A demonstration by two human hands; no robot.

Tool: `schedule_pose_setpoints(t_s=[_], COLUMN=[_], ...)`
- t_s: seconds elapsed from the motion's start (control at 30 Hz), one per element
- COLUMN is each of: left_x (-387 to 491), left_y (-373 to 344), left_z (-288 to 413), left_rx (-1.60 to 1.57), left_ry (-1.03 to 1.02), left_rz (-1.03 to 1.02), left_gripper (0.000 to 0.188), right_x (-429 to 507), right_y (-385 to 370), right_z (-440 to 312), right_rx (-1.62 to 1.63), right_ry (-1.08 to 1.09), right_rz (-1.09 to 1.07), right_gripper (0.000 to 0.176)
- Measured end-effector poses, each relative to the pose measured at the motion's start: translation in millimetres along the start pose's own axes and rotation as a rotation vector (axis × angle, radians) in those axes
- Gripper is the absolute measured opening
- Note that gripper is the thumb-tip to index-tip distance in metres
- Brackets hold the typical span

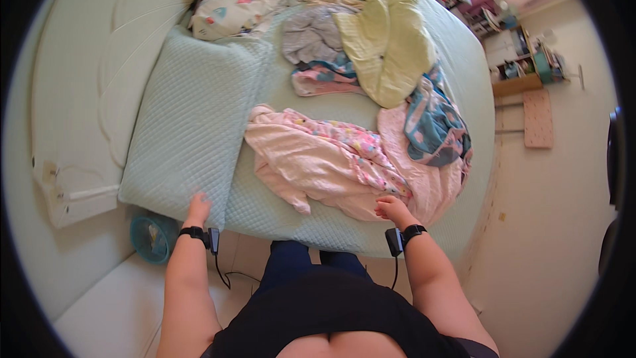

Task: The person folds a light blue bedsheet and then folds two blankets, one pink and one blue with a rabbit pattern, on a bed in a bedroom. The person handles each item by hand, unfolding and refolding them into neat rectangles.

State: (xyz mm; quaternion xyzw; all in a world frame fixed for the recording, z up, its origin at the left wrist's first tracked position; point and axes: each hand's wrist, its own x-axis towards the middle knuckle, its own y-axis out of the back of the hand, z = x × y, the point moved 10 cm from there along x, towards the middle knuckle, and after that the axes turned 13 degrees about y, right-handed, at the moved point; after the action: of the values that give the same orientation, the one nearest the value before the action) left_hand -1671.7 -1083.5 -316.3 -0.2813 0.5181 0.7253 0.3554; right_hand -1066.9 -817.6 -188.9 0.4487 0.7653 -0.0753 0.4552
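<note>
My left hand [199, 206] is over the near corner of a pale green quilted pillow [194, 124] at the bed's left; its fingers are blurred. My right hand [392, 209] is at the near edge of a pale pink garment [308, 164], fingers partly curled; whether it grips the cloth is unclear. A pink floral cloth [365, 141] lies on that garment. To the right is a crumpled teal patterned garment [432, 127]. Farther back lie a yellow-green garment [390, 44], a grey garment [310, 35] and a pink and blue cloth [323, 79].
The bed [323, 231] has a pale green quilted cover. A white patterned cloth bundle [243, 5] lies at the back left. A teal waste bin [153, 239] stands by the near left corner. Right of the bed are a pink-topped stool [538, 119] and cluttered shelves [516, 82].
</note>
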Motion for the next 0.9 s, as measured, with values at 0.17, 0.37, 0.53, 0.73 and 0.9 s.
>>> schedule_pose_setpoints(t_s=[0.17, 0.37, 0.53, 0.73, 0.9], left_x=[-51.8, -105.7, -128.4, -139.5, -171.4], left_y=[-102.3, -162.0, -212.8, -286.4, -331.3], left_z=[41.6, 94.6, 130.2, 164.2, 182.8], left_rx=[-0.138, -0.035, -0.016, 0.011, 0.096], left_ry=[0.035, -0.002, -0.022, -0.145, -0.225], left_rz=[-0.362, -0.437, -0.434, -0.42, -0.393], left_gripper=[0.043, 0.05, 0.06, 0.064, 0.064], right_x=[-5.0, -6.2, -9.6, -13.2, 6.1], right_y=[36.5, 72.5, 101.1, 168.1, 190.3], right_z=[38.7, 87.6, 143.8, 175.8, 168.6], right_rx=[0.044, 0.156, 0.219, -0.169, -0.589], right_ry=[-0.023, -0.026, -0.045, 0.128, 0.089], right_rz=[0.099, 0.145, 0.174, 0.388, 0.241], right_gripper=[0.03, 0.029, 0.031, 0.05, 0.046])
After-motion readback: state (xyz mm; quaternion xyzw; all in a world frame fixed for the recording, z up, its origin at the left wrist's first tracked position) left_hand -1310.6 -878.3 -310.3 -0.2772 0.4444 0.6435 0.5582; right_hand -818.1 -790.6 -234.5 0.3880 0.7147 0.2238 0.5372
